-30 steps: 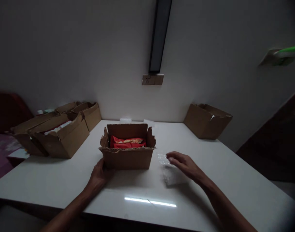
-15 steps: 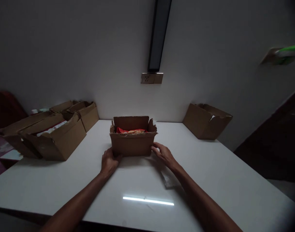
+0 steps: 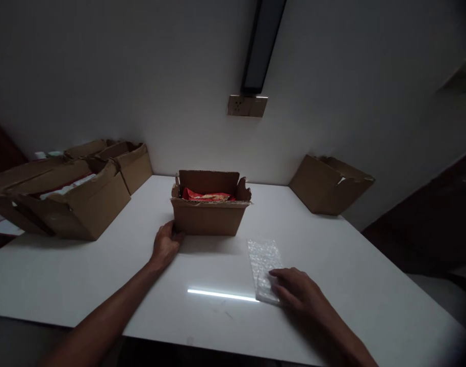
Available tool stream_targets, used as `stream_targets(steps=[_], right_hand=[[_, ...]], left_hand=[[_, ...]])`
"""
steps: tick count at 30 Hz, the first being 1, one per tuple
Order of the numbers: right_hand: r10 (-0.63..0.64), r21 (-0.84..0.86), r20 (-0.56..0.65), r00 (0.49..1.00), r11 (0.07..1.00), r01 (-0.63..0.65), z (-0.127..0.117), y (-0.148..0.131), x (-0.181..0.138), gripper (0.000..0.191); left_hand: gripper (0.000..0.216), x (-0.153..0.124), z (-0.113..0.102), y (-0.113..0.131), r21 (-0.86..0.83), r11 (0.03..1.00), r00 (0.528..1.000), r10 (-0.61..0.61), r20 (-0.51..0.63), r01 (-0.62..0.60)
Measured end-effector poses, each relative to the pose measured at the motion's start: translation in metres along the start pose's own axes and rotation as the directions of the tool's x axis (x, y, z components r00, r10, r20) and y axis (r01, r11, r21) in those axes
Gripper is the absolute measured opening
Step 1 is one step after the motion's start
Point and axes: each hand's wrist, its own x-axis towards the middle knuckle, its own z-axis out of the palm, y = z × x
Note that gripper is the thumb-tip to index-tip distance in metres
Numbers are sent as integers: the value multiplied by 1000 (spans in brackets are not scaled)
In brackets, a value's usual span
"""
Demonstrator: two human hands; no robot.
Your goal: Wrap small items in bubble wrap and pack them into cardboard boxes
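In the middle stands an open cardboard box (image 3: pixel 208 218) with red packets (image 3: pixel 206 195) showing inside. My left hand (image 3: pixel 167 242) is at its lower left corner, thumb in front and fingers along the side, partly hidden. A flat, clear sheet of bubble wrap (image 3: pixel 262 262) lies on the table to the right, nearer to me than the box. Over its lower right part is my right hand (image 3: pixel 294 286), fingers stretched apart; whether they touch the wrap I cannot tell.
Several open cardboard boxes (image 3: pixel 97 209) stand grouped at the left, one with white and red items inside. Another open box (image 3: pixel 328 186) sits at the back right by the wall. The white table (image 3: pixel 213 326) has its near edge close to me. A socket plate (image 3: pixel 247 106) is on the wall.
My right hand has left the box's lower right corner and come back toward me and right, over the bubble wrap. My left hand stays by the box. The camera view has shifted slightly.
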Motion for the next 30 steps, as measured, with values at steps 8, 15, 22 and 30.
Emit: stream_targets(steps=[8, 15, 22, 30], right_hand=[[-180, 190, 59, 982, 968, 166, 29, -73, -6, 22], [-134, 434, 206, 969, 900, 32, 21, -88, -20, 27], [-57, 706, 281, 958, 689, -166, 27, -76, -18, 38], [146, 848, 382, 912, 336, -409, 32, -51, 41, 44]], left_hand=[[54, -95, -38, 37, -37, 953, 952, 299, -69, -302], [63, -157, -16, 69, -265, 807, 677, 589, 442, -529], [42, -163, -10, 78, -320, 755, 609, 653, 450, -572], [24, -181, 3, 73, -301, 709, 582, 700, 415, -638]])
